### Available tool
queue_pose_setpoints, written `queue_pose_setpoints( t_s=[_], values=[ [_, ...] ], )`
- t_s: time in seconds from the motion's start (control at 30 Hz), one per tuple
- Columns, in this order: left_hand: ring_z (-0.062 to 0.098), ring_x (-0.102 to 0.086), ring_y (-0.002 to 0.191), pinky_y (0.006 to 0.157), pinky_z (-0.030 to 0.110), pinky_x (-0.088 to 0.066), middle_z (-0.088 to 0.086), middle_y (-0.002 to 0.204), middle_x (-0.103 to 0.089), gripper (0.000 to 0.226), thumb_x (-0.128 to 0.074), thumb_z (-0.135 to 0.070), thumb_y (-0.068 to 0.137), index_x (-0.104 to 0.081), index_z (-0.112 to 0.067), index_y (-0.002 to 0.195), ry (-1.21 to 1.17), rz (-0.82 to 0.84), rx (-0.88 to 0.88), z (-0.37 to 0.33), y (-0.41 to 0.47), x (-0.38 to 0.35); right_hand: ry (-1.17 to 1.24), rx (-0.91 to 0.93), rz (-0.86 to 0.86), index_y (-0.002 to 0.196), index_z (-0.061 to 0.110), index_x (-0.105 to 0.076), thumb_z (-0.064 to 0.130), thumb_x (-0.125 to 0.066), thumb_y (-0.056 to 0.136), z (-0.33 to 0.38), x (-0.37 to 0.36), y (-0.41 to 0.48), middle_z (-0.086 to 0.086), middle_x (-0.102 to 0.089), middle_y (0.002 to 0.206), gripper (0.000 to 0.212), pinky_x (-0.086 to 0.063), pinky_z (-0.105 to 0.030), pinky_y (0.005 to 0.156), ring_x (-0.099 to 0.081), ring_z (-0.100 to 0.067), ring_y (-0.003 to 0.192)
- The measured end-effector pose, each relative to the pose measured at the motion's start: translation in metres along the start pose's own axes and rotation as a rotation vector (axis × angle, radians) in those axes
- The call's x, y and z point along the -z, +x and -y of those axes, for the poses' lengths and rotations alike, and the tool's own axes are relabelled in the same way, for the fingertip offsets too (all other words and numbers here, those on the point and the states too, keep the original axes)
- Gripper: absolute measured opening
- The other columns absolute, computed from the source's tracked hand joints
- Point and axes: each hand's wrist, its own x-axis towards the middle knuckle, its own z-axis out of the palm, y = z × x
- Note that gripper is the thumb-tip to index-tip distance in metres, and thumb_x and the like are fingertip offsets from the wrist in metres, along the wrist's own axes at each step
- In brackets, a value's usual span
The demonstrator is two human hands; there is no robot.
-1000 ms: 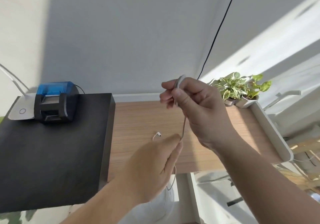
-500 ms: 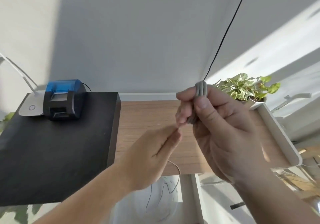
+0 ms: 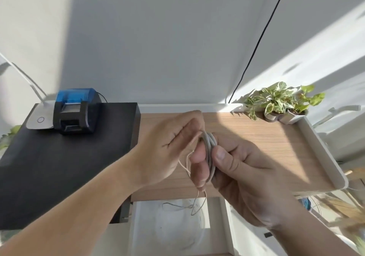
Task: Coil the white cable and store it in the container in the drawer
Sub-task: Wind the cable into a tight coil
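The white cable [image 3: 210,153] is wound in several loops around the fingers of my right hand [image 3: 235,174], which grips the bundle between thumb and fingers above the wooden desk [image 3: 262,149]. My left hand [image 3: 167,147] pinches the loose strand at the top of the loops, touching the bundle. A thin free tail [image 3: 197,202] of the cable hangs below my hands, over the open white drawer [image 3: 177,228] under the desk's front edge. I cannot make out a separate container inside the drawer.
A blue and black small printer [image 3: 76,111] and a white lamp base [image 3: 40,120] stand on a black cabinet top [image 3: 59,166] at the left. A potted plant [image 3: 276,101] sits at the desk's back right. A black cord [image 3: 256,42] runs up the wall.
My left hand has risen to the top of the loops, bringing more strand onto the bundle. My right hand has dropped lower, and the hanging tail is shorter.
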Motion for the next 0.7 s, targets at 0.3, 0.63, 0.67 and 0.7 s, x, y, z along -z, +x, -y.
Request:
queue_pose_setpoints(
  t_s=[0.3,0.63,0.67,0.7],
  values=[
    [0.026,-0.04,0.062,0.064,0.054,-0.042,0.005,0.065,-0.042,0.038,-0.033,-0.044,0.105,-0.048,-0.02,0.079,0.031,-0.022,0.205,0.01,-0.027,-0.06,-0.092,0.176,-0.26,0.105,0.001,-0.071,0.016,-0.054,0.094,0.007,0.01,0.027,-0.011,-0.075,0.087,0.025,-0.057,-0.034,0.078,-0.071,-0.023,0.082],
    [0.012,-0.043,0.045,0.046,0.022,-0.03,-0.004,0.047,-0.041,0.034,-0.04,-0.041,0.1,-0.048,-0.025,0.071,0.854,-0.142,-0.014,-0.052,-0.008,0.005,-0.61,-0.067,-0.172,0.089,-0.002,-0.069,0.023,-0.043,0.105,-0.01,0.045,0.002,-0.008,-0.067,0.076,0.039,-0.046,-0.023,0.073,-0.061,-0.014,0.072],
    [0.013,-0.042,0.045,0.047,0.024,-0.032,-0.003,0.048,-0.042,0.035,-0.04,-0.04,0.101,-0.048,-0.023,0.071,0.823,-0.132,-0.037,-0.051,-0.001,0.013,-0.516,-0.096,-0.171,0.09,-0.003,-0.07,0.034,-0.046,0.103,-0.011,0.041,-0.006,-0.011,-0.066,0.075,0.046,-0.046,-0.03,0.073,-0.06,-0.02,0.072],
    [0.014,-0.042,0.046,0.047,0.026,-0.035,0.0,0.05,-0.042,0.036,-0.04,-0.038,0.102,-0.048,-0.021,0.071,0.743,-0.111,-0.04,-0.044,0.005,0.017,-0.415,-0.1,-0.169,0.091,-0.001,-0.071,0.043,-0.05,0.1,-0.012,0.036,-0.012,-0.012,-0.066,0.074,0.05,-0.044,-0.037,0.071,-0.058,-0.025,0.071]
  ],
)
